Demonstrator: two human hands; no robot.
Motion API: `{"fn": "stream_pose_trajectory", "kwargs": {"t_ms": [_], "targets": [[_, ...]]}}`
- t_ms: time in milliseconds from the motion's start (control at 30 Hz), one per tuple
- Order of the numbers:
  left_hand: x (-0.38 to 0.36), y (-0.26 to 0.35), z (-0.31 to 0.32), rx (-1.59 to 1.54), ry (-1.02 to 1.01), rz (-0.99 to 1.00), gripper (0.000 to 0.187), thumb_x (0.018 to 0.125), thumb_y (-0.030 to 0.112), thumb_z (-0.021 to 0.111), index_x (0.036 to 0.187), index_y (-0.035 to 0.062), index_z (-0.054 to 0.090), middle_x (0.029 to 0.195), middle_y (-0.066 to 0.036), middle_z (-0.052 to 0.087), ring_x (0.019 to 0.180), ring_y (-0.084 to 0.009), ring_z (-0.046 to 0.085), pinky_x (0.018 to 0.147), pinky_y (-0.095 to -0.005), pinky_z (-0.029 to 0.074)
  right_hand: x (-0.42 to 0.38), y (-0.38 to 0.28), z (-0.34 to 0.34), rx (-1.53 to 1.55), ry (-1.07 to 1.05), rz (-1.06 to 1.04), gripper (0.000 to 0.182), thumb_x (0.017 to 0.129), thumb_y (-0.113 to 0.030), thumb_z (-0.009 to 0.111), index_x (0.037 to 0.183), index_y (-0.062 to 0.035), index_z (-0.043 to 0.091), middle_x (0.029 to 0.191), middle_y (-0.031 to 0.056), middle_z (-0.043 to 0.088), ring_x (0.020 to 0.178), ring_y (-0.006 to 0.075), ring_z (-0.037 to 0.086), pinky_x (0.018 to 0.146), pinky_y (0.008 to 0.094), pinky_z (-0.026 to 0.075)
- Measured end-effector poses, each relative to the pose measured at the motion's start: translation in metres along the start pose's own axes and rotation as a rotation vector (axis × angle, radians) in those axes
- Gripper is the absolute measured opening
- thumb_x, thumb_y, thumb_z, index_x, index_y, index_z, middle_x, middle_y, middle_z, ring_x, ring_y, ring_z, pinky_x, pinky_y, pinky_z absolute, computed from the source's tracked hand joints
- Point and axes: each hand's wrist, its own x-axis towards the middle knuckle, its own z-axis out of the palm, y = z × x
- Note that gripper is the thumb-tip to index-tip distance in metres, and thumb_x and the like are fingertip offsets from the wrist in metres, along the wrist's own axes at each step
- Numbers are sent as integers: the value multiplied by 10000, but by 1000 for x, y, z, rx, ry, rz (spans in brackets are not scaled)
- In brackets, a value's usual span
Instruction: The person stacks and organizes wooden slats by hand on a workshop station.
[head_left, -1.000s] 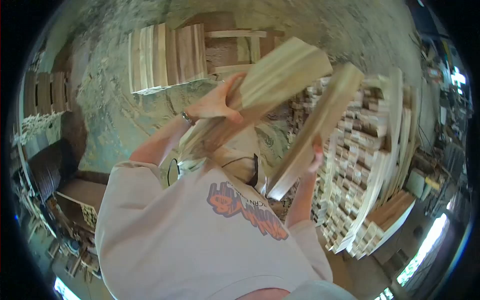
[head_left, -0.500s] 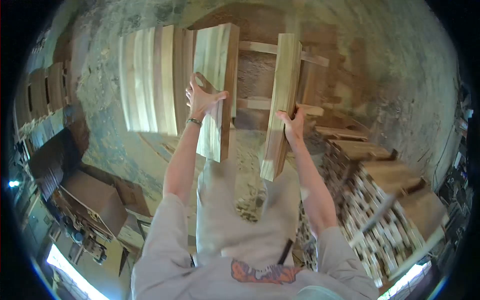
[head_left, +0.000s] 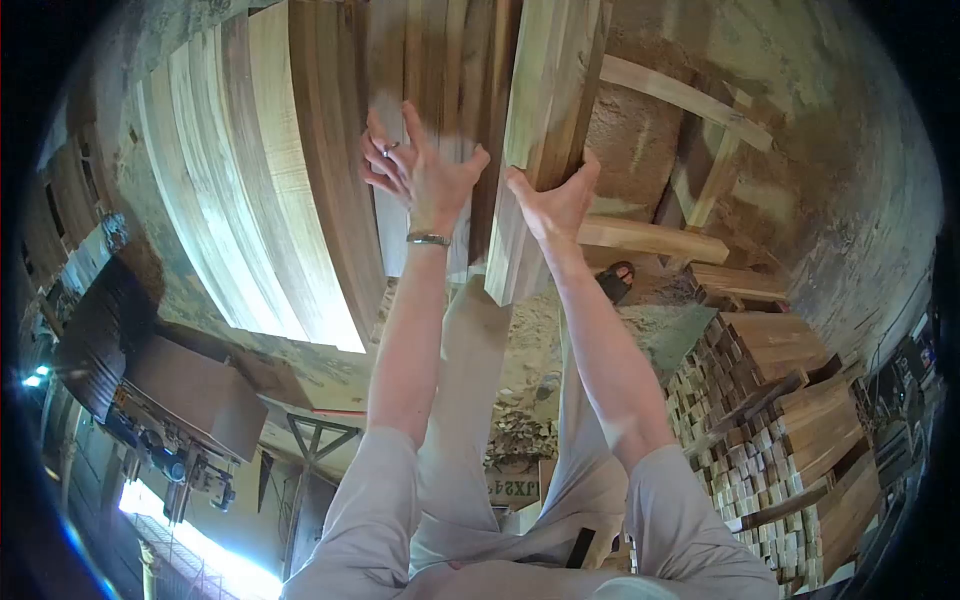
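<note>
Head view. Both arms reach up and forward toward a stack (head_left: 290, 170) of long boards leaning on end against a rough wall (head_left: 830, 150).

The left hand (head_left: 420, 175) is spread wide, fingers splayed and palm flat against a grey board (head_left: 420, 80) at the right edge of the stack. It presses on the face of that board rather than gripping it; no finger curls round an edge. A ring shows on one finger and a bracelet (head_left: 428, 238) circles the wrist just below the hand.

The right hand (head_left: 552, 205) is partly closed around the lower part of a pale plank (head_left: 545, 120), thumb on the plank's left face and fingers wrapping its right edge. The plank stands nearly upright, tilted slightly, just right of the grey board and touching or almost touching it; which, I cannot tell. Its lower end hangs below the right hand, over the person's trousers (head_left: 480, 400).

Right of the plank, a crude timber frame (head_left: 690, 150) leans on the wall, with a sandal (head_left: 617, 282) on the ground at its foot. Farther right of the stack and lower in the view lie piles of short cut blocks (head_left: 790, 400). Left of the stack, low down, a dark machine (head_left: 170, 430) stands.
</note>
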Motion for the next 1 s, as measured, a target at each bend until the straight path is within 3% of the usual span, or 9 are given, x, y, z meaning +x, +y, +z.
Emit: {"fn": "stream_pose_trajectory", "kwargs": {"t_ms": [267,367,433,500,567,733,867,933,1000], "targets": [[0,-31,-6,-180,-98,67,879,706,394,764,1437,99,375,1498,-174,253,1378,-393,219,1097,-557,231,-13,-21,33,-207,68,-45,1092,618,-484,820,1373,48,237,1285,252,371,1214,417,391,985,502,379],[-1,-54,-5,-192,-157,198,793,774,345,705,1442,88,364,1500,-185,265,1376,-386,254,1102,-531,252,-30,-20,29,-189,-93,-27,1153,676,-563,765,1433,64,164,1371,279,329,1293,439,329,1066,503,318],[-8,-57,-13,-188,-166,295,773,793,324,677,1452,88,349,1504,-191,264,1373,-384,278,1105,-527,254,-27,-19,13,-310,-226,-124,1085,750,-567,703,1447,81,181,1455,283,273,1366,438,250,1132,493,238],[-18,-48,-32,-188,-356,145,727,799,318,671,1427,86,387,1487,-210,310,1348,-405,335,1100,-491,291,-41,-27,-24,-424,-262,-153,1030,774,-560,682,1432,88,226,1465,282,278,1379,431,238,1144,488,217],[-43,-37,-63,-317,-368,313,676,805,309,667,1392,80,421,1458,-224,351,1327,-412,365,1078,-494,330,-76,-31,-84,-463,-306,-127,940,805,-554,648,1402,89,312,1455,279,319,1379,417,257,1151,481,210],[-131,63,-217,-441,-519,791,671,750,259,736,1312,16,462,1294,-248,481,1201,-412,457,997,-495,401,-243,-39,-301,-332,-228,124,737,777,-509,692,1271,14,529,1276,218,560,1189,373,525,1024,419,409],[-203,196,-333,-610,-409,1217,682,742,281,756,1296,9,467,1263,-255,493,1174,-405,467,985,-500,396,-367,49,-421,-82,240,247,717,746,-531,729,1158,44,609,1099,213,662,1035,321,639,911,407,498],[-254,265,-381,-654,-365,1394,638,763,288,754,1271,11,485,1239,-229,511,1163,-392,471,982,-497,392,-421,11,-517,287,336,559,659,769,-509,730,1158,12,621,1060,183,688,969,271,674,837,365,533],[-332,347,-427,-845,-381,1602,572,795,262,739,1252,14,501,1206,-204,534,1143,-383,482,978,-483,392,-469,78,-552,211,696,466,546,824,-440,713,1158,-16,629,992,129,711,901,220,687,796,336,542]]}}
